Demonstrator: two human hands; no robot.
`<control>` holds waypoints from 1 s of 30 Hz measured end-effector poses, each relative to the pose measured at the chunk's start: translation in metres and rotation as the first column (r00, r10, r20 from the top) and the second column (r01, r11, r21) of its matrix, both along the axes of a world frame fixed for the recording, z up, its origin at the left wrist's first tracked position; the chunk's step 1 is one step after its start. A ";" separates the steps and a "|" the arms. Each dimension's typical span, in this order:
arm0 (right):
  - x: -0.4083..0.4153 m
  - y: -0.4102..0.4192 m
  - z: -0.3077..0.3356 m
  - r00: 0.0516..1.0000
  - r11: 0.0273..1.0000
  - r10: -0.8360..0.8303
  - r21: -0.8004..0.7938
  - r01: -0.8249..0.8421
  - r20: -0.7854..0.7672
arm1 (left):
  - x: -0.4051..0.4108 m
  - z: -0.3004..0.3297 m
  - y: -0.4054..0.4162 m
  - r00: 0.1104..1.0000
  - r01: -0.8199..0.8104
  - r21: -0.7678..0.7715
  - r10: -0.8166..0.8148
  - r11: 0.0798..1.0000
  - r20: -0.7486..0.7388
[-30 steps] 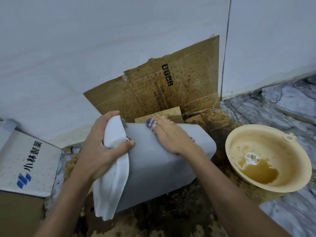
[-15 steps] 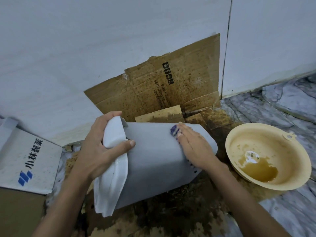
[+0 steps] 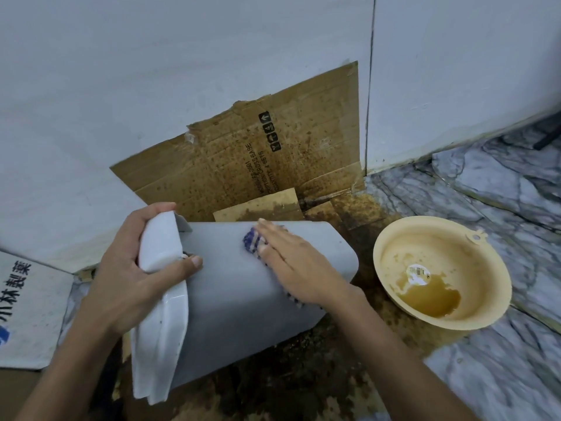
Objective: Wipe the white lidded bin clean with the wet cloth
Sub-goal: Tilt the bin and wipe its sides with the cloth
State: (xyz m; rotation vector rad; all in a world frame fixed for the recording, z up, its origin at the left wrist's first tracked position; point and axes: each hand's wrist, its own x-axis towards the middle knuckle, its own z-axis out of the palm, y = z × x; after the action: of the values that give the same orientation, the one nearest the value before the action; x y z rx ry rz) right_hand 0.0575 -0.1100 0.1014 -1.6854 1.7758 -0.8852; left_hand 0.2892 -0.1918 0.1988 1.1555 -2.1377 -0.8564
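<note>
Only readable stuff: the stained cardboard (image 3: 258,159) against the wall has sideways print, "CROSS BASE" and "QUANTITY: 4 SETS", plus a model line I can't fully make out and some handling icons with an up arrow. The white bag (image 3: 30,305) on the left shows "小林製薬" beside a blue logo. The sticker inside the basin (image 3: 491,287) is too small to read.

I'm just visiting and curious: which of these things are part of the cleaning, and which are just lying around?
Part of the job:
bin, on its side
lid, gripped by left hand
cloth, pressed under right hand

Just lying about:
cardboard against the wall
basin holding brown water
printed white box
</note>
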 end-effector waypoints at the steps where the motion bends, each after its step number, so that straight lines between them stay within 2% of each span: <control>1: -0.015 0.007 -0.013 0.998 0.997 -0.066 0.041 0.066 -0.003 | 0.003 -0.001 0.001 1.000 0.002 0.005 -0.002 1.000 -0.007; 4: -0.067 0.000 -0.039 0.972 0.950 -0.233 0.212 0.229 -0.008 | 0.008 -0.003 0.005 1.000 0.011 0.001 -0.011 1.000 -0.008; 6: -0.079 -0.018 -0.035 0.967 0.929 -0.250 0.292 0.228 0.039 | 0.009 -0.004 0.005 1.000 0.027 -0.003 -0.027 1.000 -0.013; 8: -0.068 -0.033 -0.022 0.978 0.950 -0.203 0.251 0.184 0.048 | 0.006 -0.003 0.006 0.999 0.031 -0.018 -0.031 0.999 -0.014; 12: -0.018 -0.022 -0.003 0.997 0.996 -0.077 0.054 0.076 0.009 | -0.004 -0.002 0.003 0.999 0.034 -0.021 -0.035 0.999 -0.008; 15: -0.001 0.012 -0.009 0.991 0.992 -0.122 -0.023 0.123 0.056 | -0.007 0.000 0.002 1.000 0.028 -0.009 -0.028 1.000 -0.011; 18: -0.028 0.033 -0.033 0.968 0.971 -0.240 0.043 0.237 0.077 | -0.005 0.001 0.004 0.999 0.032 -0.001 -0.032 0.999 -0.008; 21: -0.070 0.028 -0.055 0.938 0.922 -0.345 0.203 0.329 0.046 | -0.007 0.001 0.005 0.999 0.048 0.011 -0.048 0.999 -0.016; 24: -0.088 0.002 -0.055 0.935 0.904 -0.349 0.284 0.321 0.055 | -0.011 0.001 0.002 0.999 0.047 0.010 -0.047 0.999 -0.004; 27: -0.074 -0.019 -0.036 0.953 0.932 -0.297 0.238 0.275 0.063 | -0.015 0.002 0.002 0.999 0.039 0.008 -0.039 0.999 0.008; 30: -0.039 -0.022 -0.008 0.978 0.977 -0.195 0.101 0.187 0.075 | -0.021 0.003 0.003 0.998 0.059 0.022 -0.059 0.998 0.025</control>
State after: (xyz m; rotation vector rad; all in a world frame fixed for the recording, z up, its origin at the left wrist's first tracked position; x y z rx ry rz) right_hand 0.0182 -0.1316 0.0934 -1.4153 1.9137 -0.9250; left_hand 0.2679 -0.1886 0.2018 1.1244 -2.1981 -0.8977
